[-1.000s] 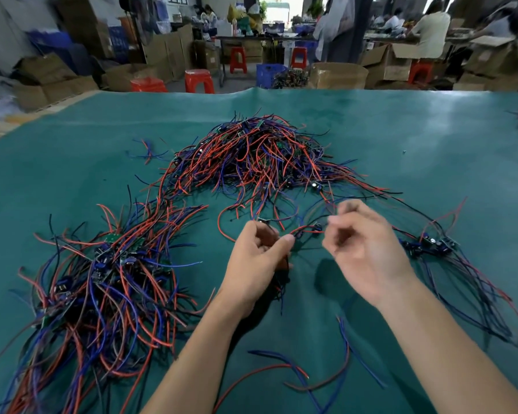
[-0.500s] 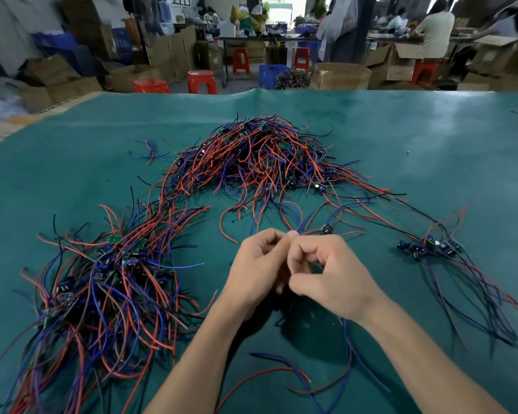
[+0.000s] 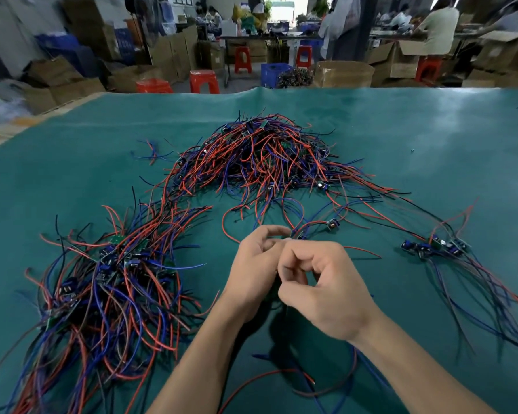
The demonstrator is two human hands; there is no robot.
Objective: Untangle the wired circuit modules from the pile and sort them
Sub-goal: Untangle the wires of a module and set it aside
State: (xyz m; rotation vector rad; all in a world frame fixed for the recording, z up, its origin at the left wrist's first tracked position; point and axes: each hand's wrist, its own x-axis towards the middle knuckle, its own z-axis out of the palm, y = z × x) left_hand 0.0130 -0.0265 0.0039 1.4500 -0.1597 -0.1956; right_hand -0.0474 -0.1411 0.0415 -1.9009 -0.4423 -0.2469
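A tangled pile of red, blue and black wired modules (image 3: 266, 156) lies at the middle of the green table (image 3: 416, 138). A larger heap of modules (image 3: 108, 288) spreads at the left. A small sorted group (image 3: 437, 246) lies at the right with its wires trailing toward me. My left hand (image 3: 254, 273) and my right hand (image 3: 323, 288) meet in front of the pile, fingers curled, pinching a small module with wires (image 3: 296, 234) between them. Its wires hang below the hands. Another loose module (image 3: 332, 226) lies just beyond.
Loose red and blue wires (image 3: 281, 377) lie near the table's front edge between my forearms. Beyond the far edge stand red stools (image 3: 204, 80), cardboard boxes (image 3: 343, 73) and a blue crate (image 3: 274, 73). People sit at benches in the background.
My right hand came in from the right to meet my left hand and now pinches the module's wires with it. Both hands stay together in front of the pile.
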